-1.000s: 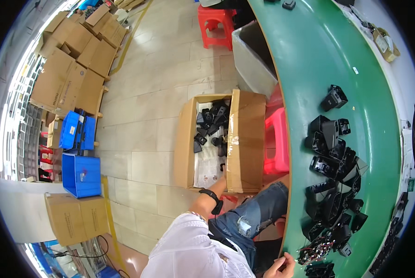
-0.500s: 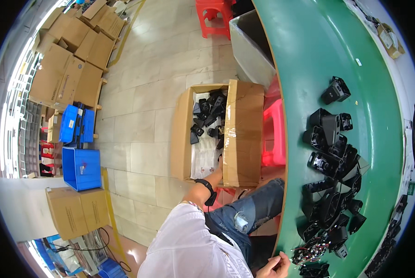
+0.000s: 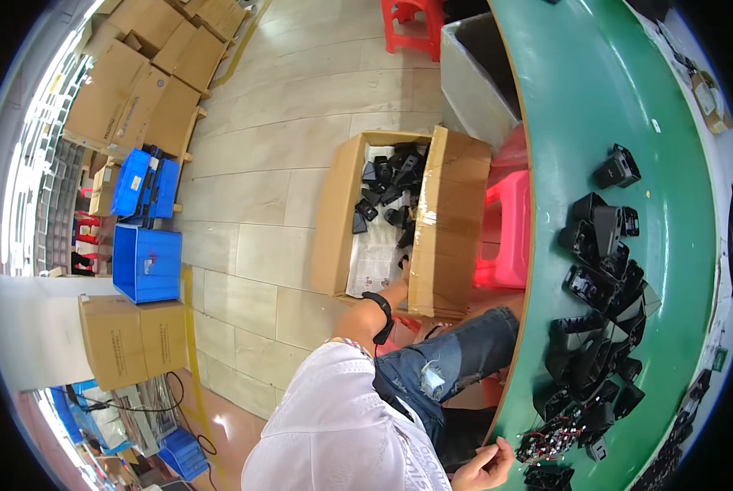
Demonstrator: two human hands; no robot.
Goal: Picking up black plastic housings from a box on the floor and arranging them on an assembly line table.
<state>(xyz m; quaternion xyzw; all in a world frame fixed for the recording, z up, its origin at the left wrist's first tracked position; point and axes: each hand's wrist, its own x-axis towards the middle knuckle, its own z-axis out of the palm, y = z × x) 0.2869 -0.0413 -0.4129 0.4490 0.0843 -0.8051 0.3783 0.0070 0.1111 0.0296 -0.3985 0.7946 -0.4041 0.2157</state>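
- Since the earlier frame: left hand [image 3: 401, 277] reaches further down inside the open cardboard box [image 3: 452, 221]; view has shifted slightly, so box and tabletop sit lower in it.
- Left hand: low in the box beside its right-hand flap, wrist with dark band just outside the box's near edge. Fingers are hidden behind the flap; cannot tell whether the grip is closed on anything.
- Right hand [image 3: 485, 466]: at the near edge of the green tabletop [image 3: 604, 106], fingers curled loosely with fingertips touching the tabletop rim; nothing visibly pinched, grip appears empty.
- Black plastic parts in box [image 3: 391, 184]: heaped at the far end of the box on a pale paper lining, well apart from the left hand.
- Black plastic parts on tabletop [image 3: 599, 286]: long pile to the right of the box, running toward the right hand.
- Small wired pieces [image 3: 546, 442]: just beside the right hand, at the near end of that pile.
- Pink stool [image 3: 505, 233]: between box and tabletop.
- Blue crates [image 3: 145, 262]: on the floor well left of the box.
- Closed cartons [image 3: 137, 90]: stacked far left of the box.
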